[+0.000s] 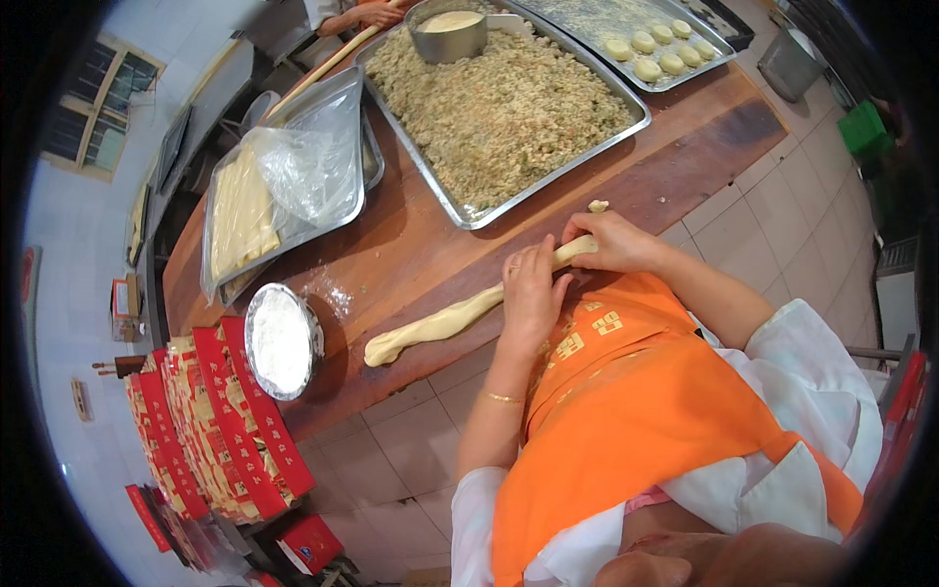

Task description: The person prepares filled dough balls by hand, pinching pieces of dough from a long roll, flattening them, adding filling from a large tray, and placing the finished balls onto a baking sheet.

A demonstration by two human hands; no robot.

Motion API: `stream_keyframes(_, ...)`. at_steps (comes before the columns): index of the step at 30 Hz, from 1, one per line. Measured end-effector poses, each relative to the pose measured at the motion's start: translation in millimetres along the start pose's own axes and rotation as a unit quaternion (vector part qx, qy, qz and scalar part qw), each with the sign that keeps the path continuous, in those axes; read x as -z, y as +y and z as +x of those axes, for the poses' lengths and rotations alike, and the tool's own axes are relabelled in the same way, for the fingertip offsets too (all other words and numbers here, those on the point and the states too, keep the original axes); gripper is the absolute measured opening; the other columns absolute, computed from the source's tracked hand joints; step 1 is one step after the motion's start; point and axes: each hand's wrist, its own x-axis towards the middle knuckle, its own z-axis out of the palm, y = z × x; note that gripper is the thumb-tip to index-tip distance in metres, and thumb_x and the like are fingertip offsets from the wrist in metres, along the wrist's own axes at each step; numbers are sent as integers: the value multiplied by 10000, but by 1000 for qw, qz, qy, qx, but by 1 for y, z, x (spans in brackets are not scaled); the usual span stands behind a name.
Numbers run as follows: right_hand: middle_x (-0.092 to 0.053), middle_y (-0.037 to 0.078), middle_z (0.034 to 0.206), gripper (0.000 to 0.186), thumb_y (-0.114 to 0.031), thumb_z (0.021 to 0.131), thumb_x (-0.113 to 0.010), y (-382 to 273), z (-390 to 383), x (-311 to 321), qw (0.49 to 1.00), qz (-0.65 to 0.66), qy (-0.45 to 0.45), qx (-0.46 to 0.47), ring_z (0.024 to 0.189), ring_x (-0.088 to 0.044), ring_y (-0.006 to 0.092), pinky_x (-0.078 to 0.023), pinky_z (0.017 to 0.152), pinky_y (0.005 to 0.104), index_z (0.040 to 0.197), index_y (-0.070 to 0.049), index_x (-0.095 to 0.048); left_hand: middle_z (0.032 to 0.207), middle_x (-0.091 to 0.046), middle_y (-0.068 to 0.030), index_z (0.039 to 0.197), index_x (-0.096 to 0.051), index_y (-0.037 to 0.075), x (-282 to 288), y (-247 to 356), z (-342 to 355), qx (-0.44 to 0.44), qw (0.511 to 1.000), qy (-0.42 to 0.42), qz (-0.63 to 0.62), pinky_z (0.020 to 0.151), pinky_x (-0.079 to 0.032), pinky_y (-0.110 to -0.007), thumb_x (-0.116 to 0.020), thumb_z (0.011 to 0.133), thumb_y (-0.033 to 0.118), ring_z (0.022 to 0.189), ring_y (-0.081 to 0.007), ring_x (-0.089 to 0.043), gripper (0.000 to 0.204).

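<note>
A long pale rope of dough (440,323) lies along the near edge of the wooden table, its thicker left end on the tabletop. My left hand (533,291) is closed over the rope, its fingers bent around it. Close to its right, my right hand (611,242) grips the rope's right end, thumb and fingers curled on it. A short length of dough shows between the two hands. Just beyond my right hand's fingers is a small dough piece (599,206); whether the hand touches it I cannot tell.
A big tray (474,217) of crumbly filling, with a metal pot (450,44) on it, stands ahead. Right of it, another tray (675,81) carries several dough rounds. At left are plastic-covered dough sheets (240,215) and a flour bowl (282,342). Another person's hand (377,14) shows at the far side.
</note>
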Motion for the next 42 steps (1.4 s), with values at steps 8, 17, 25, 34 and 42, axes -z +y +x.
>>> stream_keyframes(8,-687,242,913,245,-203,840,-652,-25,10,15,974,-198,-96,46,907,-661,412,-520,823,484,956,12,-638,940,-590,-162,958,-559,25,-29,-6,15,4,990,-46,137,876,-412,-479,-605,821,51,961,-354,-568,147)
stream_keyframes(17,-687,184,800,175,-153,836,-540,-1,21,-2,972,-209,-73,84,751,-671,371,-528,696,472,826,-16,-648,943,-546,-155,908,-535,41,-32,-8,21,-15,960,-70,271,895,-387,-458,-593,828,100,940,-329,-544,115)
stream_keyframes(25,-583,-35,794,229,-303,949,-551,24,12,37,915,399,9,-59,654,-497,61,-429,582,239,1008,-92,-615,992,-526,-164,1005,-549,26,-31,-9,61,18,960,-68,270,937,-351,-471,-612,835,112,989,-320,-523,200)
stream_keyframes(34,-628,76,885,239,-141,907,-631,63,-21,81,988,93,118,42,784,-602,141,-506,695,306,1084,9,-575,1014,-596,-144,1105,-669,-1,-77,6,89,-94,994,-53,35,819,-488,-424,-637,846,14,957,-334,-587,261)
stream_keyframes(42,-677,121,899,142,-151,808,-742,42,-22,38,991,15,126,43,848,-655,310,-512,787,411,897,-60,-678,969,-634,-143,1056,-671,-4,-13,33,58,113,992,33,-54,767,-517,-375,-668,824,-60,850,-294,-631,239)
